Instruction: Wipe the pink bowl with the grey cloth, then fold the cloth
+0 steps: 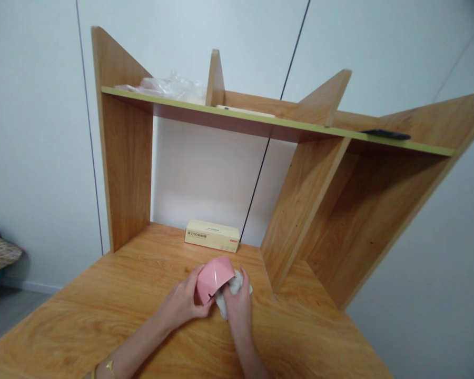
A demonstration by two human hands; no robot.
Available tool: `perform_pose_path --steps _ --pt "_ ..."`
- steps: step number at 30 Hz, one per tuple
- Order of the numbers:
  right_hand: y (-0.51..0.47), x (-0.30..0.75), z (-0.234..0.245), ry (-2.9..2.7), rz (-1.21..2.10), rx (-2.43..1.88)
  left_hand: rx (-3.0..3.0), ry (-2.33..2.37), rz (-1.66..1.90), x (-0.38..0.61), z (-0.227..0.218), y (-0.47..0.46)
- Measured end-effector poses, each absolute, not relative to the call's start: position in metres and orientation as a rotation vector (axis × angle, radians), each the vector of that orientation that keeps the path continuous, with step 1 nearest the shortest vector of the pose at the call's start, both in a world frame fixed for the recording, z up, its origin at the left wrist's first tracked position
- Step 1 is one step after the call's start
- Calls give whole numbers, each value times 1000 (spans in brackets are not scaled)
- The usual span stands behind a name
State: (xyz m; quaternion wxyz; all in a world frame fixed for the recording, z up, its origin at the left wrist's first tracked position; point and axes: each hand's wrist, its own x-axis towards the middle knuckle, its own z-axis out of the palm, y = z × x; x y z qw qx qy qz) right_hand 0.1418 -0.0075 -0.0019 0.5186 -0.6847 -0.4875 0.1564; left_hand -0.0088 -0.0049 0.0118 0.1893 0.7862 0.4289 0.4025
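Observation:
A glossy pink faceted object, hollow like a bowl or cover [217, 275], is tilted on its side above the desk. My left hand [187, 300] grips it from the left, with the thumb along the top and fingers below. My right hand [238, 302] is closed around a pale grey-white cloth [235, 284] and presses it at the pink object's open side. Some of the right fingertips are hidden by the pink object and the cloth.
A cream cardboard box [212, 236] lies at the back of the wooden desk [142, 295]. Above stands a wooden shelf unit [240, 117] with upright dividers. It carries crumpled clear plastic [174, 87] and a flat black object [386, 134]. Patterned fabric [2, 252] shows far left.

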Motion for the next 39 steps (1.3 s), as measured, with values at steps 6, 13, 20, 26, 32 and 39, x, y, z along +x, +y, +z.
perform_pose_path --steps 6,13,20,26,32,39 --pt "-12 148 4 -1196 251 -1794 2207 1215 1092 -7 15 -8" --pt "-14 147 6 -1265 210 -1890 2245 1198 1155 -6 14 -9" --pt "-11 148 6 -1318 168 -1982 2256 1268 1074 -6 14 -8" --pt "-16 146 4 -1442 -146 -1745 2313 1435 931 -14 24 -5" --pt "-16 146 4 -1570 -25 -1810 2473 1408 797 -15 28 -7" --pt "-14 150 -3 -1625 131 -1875 2394 1325 836 -19 24 -1"
